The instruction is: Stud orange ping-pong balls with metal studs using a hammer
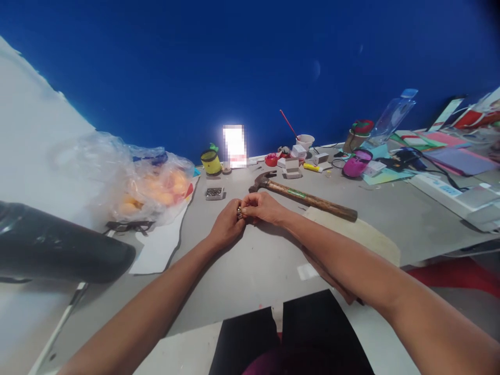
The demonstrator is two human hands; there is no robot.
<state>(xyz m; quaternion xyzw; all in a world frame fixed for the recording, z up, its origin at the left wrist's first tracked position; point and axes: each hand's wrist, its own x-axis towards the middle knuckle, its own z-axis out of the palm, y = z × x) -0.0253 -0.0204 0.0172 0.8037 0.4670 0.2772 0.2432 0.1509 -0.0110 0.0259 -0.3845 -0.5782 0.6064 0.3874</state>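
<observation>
My left hand (227, 227) and my right hand (262, 207) meet over the grey table (250, 260), fingers curled and pinched together around a small metallic object (239, 212) that I cannot make out. A hammer (302, 196) with a wooden handle lies just behind my right hand. A small tray of metal bits (214, 193) sits behind my left hand.
A plastic bag of orange fruit (156, 190) and black glasses (128, 226) lie at the left. A black bag (58, 245) fills the left edge. A yellow cup (211, 162), white boxes (292, 167), a magenta object (356, 164), a bottle (392, 114) and coloured papers (457, 156) crowd the back right.
</observation>
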